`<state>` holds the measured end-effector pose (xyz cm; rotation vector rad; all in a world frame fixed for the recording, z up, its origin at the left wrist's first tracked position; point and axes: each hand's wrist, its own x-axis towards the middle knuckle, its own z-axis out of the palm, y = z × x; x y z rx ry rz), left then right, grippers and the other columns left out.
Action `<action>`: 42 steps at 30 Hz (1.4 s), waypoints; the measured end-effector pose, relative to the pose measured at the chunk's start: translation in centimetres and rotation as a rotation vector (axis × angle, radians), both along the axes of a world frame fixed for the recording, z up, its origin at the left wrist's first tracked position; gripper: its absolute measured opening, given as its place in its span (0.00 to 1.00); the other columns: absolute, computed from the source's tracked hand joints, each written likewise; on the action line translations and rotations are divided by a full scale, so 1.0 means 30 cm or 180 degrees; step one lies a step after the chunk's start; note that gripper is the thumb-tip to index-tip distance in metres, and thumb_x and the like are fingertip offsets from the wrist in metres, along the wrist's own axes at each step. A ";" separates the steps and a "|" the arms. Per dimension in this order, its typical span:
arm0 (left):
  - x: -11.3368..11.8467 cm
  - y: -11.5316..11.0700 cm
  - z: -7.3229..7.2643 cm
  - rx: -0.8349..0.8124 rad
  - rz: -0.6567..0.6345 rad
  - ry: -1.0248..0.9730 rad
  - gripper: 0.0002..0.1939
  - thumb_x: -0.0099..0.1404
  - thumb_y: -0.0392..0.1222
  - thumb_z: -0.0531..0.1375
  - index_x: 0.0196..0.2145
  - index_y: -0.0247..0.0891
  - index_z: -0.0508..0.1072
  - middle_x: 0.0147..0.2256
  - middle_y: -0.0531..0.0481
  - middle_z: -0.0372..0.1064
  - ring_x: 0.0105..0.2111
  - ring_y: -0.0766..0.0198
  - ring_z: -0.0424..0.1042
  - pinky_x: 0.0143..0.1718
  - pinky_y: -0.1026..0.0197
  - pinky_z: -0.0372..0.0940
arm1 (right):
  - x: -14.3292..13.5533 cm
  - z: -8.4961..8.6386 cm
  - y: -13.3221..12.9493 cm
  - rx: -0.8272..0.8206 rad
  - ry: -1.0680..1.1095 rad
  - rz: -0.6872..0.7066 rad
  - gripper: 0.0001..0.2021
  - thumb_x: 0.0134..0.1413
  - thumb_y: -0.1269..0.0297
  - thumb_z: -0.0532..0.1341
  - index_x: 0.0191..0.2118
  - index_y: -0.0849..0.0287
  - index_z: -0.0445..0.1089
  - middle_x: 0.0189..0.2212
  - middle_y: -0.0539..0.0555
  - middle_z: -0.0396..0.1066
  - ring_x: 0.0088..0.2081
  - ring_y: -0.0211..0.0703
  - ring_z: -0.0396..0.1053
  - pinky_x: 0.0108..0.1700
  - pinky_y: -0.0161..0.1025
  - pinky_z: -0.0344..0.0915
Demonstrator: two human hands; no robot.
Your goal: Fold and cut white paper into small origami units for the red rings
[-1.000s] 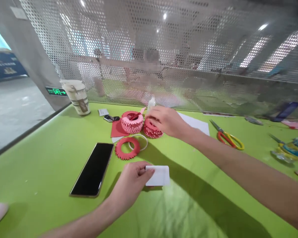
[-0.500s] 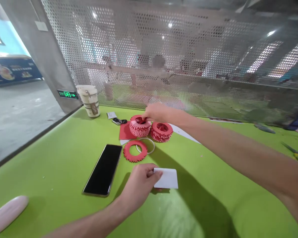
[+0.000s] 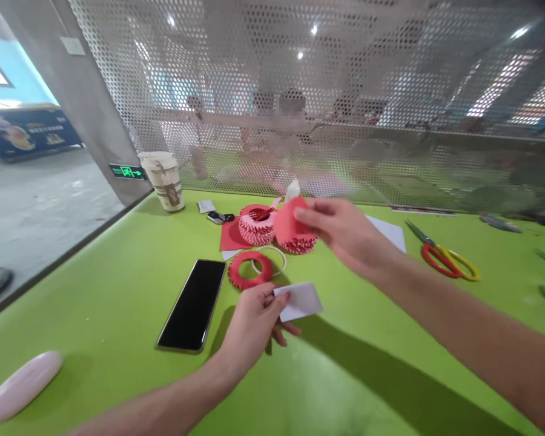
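My left hand pinches a small white piece of paper between thumb and fingers, just above the green table. Farther off, my right hand grips a red piece of paper, slightly curved and raised off the table. Behind that paper stand two stacks of toothed paper rings, a pink and red stack and a red stack that it partly covers. A flat red toothed ring lies nearer to me, overlapping a thin white hoop.
A phone lies left of my left hand. Red-handled scissors rest at the right. Along the back are a paper cup, a key fob and a perforated metal screen. A pink oval object is at front left.
My right hand has come away from the ring stacks, toward me and right, and now holds red paper. My left hand has lifted slightly, tilting the white paper.
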<state>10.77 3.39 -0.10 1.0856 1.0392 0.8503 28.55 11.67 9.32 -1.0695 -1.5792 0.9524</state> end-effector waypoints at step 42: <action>0.006 -0.035 0.043 0.0039 -0.0096 -0.0135 0.18 0.68 0.47 0.68 0.53 0.37 0.80 0.25 0.53 0.80 0.28 0.59 0.84 0.30 0.65 0.76 | 0.074 -0.303 -0.353 -0.1201 0.0709 -0.0601 0.13 0.60 0.49 0.72 0.38 0.55 0.79 0.32 0.51 0.77 0.33 0.41 0.71 0.34 0.35 0.70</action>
